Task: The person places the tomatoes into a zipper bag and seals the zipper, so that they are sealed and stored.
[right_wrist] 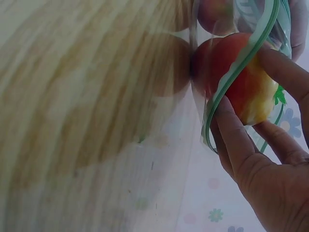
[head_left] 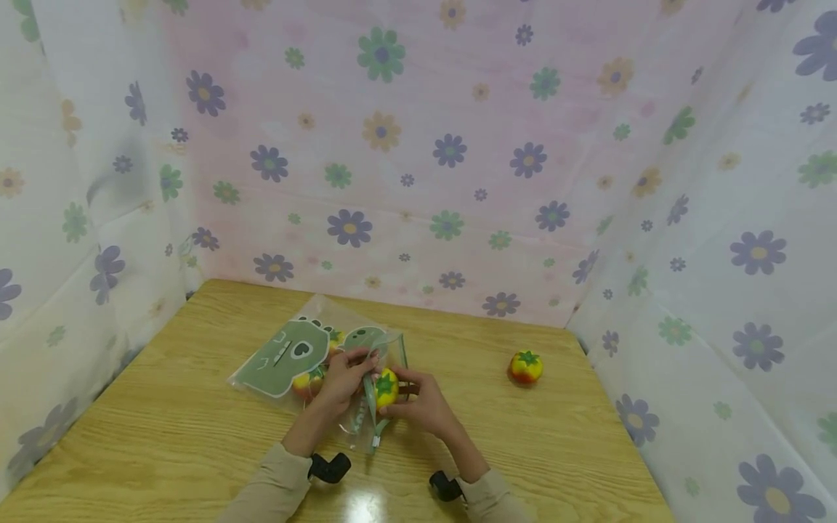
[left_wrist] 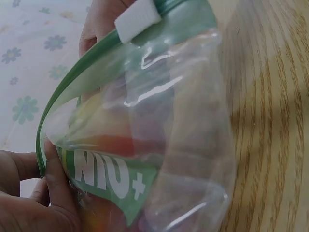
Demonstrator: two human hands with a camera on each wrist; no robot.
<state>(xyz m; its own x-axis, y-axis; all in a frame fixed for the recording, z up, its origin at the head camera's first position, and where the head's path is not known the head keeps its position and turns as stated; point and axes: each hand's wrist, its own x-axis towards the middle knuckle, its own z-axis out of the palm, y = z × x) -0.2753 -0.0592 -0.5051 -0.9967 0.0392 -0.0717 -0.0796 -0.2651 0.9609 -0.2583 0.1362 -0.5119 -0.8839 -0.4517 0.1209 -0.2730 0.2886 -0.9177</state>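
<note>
A clear zip bag (head_left: pixel 255 374) with a green animal face printed on it lies on the table. My left hand (head_left: pixel 340 385) pinches the bag's green-edged opening, which the left wrist view shows with a white slider (left_wrist: pixel 137 20). At that opening, my right hand (head_left: pixel 425 403) holds a red-and-yellow toy fruit (head_left: pixel 387 388) with a green leafy top. In the right wrist view this fruit (right_wrist: pixel 244 82) sits partly inside the mouth, with fingers around it. Inside the bag, more such fruits (head_left: pixel 307 383) show through the plastic, partly covered by the print.
Another red-and-yellow fruit (head_left: pixel 526 368) stands on the right part of the wooden table (head_left: pixel 497 436). Flower-patterned cloth (head_left: pixel 418 181) closes in the back and both sides. Black wrist mounts (head_left: pixel 330 468) sit on both wrists.
</note>
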